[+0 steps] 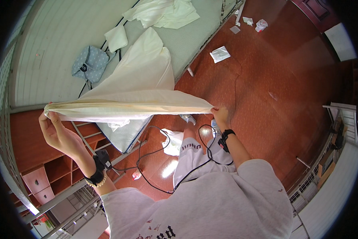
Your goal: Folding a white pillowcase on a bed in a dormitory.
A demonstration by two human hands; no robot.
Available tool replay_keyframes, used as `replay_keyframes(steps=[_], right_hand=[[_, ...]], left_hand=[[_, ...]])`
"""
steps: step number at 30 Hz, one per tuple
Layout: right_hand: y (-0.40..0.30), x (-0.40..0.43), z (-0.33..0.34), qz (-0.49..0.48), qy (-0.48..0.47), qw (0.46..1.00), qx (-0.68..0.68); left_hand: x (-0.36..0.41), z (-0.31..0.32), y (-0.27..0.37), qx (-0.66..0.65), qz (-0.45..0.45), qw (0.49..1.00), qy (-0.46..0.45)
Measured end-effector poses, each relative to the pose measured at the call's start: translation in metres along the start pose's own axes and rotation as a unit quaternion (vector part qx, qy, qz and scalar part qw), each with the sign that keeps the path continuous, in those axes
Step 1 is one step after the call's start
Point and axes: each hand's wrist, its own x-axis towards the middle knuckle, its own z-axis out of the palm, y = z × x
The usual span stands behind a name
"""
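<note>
A large cream cloth sheet [143, 74] is stretched taut between my two hands. At the left, my left hand [61, 133] pinches one gathered corner between thumb and fingers, raised above the bed frame. My right hand [220, 116] grips the opposite corner, with the knuckles above the red floor. Between the hands the edge hangs in long folds, while the far part of the sheet lies over the mattress [188, 41]. Both wrists wear black straps; a small black device [103, 158] sits on the left one.
A blue dotted bag [91, 64] and a folded cream cloth [117, 38] lie by the wall. More crumpled cloth [167, 13] rests on the mattress. A black cable [139, 161] loops before my body. White packets [220, 54] and a white bag [173, 142] lie on the floor [265, 83].
</note>
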Motion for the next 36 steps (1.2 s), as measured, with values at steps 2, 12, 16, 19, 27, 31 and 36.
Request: replay_keyframes(steps=[2, 12, 16, 19, 27, 31, 36], right_hand=[[0.010, 0.006, 0.005, 0.001, 0.006, 0.999, -0.033], [0.004, 0.009, 0.006, -0.033, -0.007, 0.997, -0.063], [0.043, 0.035, -0.002, 0.036, -0.114, 0.967, 0.223], [0.063, 0.053, -0.021, 0.055, -0.207, 0.955, 0.205], [0.056, 0.046, -0.059, 0.046, -0.361, 0.926, 0.105], [0.072, 0.047, -0.056, -0.118, -0.317, 0.933, -0.120], [0.057, 0.036, -0.059, -0.197, -0.251, 0.928, -0.192]], left_hand=[[-0.001, 0.003, 0.003, -0.012, -0.009, 1.000, 0.006], [-0.001, -0.004, -0.015, 0.016, -0.002, 1.000, 0.001], [0.014, -0.004, -0.041, -0.032, -0.040, 0.999, -0.013], [0.017, 0.001, -0.049, -0.046, -0.049, 0.998, -0.004], [0.018, -0.003, -0.069, -0.053, -0.039, 0.998, -0.008], [0.019, -0.001, -0.069, -0.050, -0.034, 0.998, -0.024], [0.011, -0.008, -0.058, -0.035, -0.046, 0.998, 0.002]])
